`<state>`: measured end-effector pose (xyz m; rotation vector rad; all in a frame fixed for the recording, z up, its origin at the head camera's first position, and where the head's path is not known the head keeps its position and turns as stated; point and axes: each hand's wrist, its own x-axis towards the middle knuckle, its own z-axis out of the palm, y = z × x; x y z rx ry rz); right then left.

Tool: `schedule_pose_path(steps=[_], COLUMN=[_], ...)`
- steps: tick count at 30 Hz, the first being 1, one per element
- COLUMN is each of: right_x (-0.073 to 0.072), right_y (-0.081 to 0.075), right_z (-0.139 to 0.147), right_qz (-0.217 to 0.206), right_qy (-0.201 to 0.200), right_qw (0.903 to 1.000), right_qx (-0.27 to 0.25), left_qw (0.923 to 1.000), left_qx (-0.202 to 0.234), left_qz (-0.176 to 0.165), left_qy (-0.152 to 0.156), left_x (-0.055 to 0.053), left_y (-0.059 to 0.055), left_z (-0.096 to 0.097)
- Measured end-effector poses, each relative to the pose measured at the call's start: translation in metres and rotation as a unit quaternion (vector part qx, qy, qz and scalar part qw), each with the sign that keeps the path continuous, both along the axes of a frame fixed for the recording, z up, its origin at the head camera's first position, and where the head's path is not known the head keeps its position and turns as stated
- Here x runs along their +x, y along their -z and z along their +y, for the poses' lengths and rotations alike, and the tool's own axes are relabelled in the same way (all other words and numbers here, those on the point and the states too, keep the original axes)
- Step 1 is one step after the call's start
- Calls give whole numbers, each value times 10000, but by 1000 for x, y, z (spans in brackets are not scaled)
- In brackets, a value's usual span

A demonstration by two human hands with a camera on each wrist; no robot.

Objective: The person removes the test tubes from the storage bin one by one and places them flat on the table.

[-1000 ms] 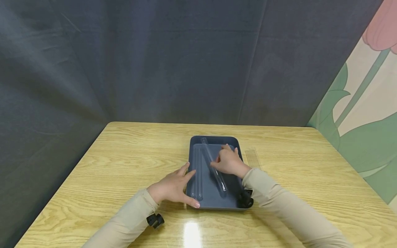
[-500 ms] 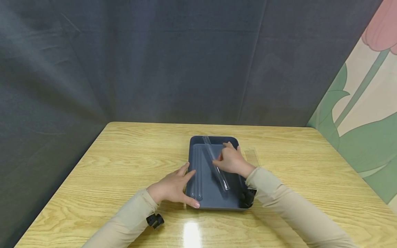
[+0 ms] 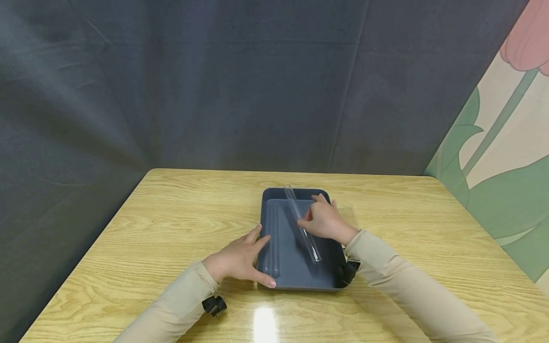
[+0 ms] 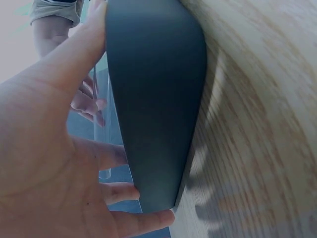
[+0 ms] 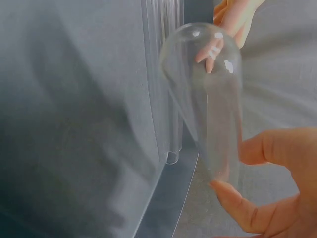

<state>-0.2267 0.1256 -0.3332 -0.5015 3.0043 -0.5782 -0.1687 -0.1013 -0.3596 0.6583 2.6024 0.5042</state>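
Note:
My right hand pinches a clear glass test tube between thumb and finger above the dark blue-grey tray. The tube slants, its far end over the tray's back rim; its rounded end looms large in the right wrist view. Two more test tubes lie side by side along the tray's left side. My left hand rests with spread fingers at the tray's left rim. Its fingers reach over the tray wall in the left wrist view.
A flat, see-through piece lies on the wooden table just right of the tray, partly behind my right wrist. Dark cloth hangs behind the table. A wall with a painted flower stands on the right.
My right hand has moved slightly right and away from me, lifting the test tube off the tray's floor. The left hand and the other tubes stay put.

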Motion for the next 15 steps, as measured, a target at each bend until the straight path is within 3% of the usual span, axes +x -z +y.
schedule_pose_path(steps=[15], right_x=[2], right_y=[-5], right_z=[10], right_qz=[-52], right_qy=[48], right_qw=[10000], right_qx=[-9], left_qw=[10000], left_qx=[36], left_qz=[-64], left_qy=[-36], left_x=[0], left_y=[0], left_z=[0])
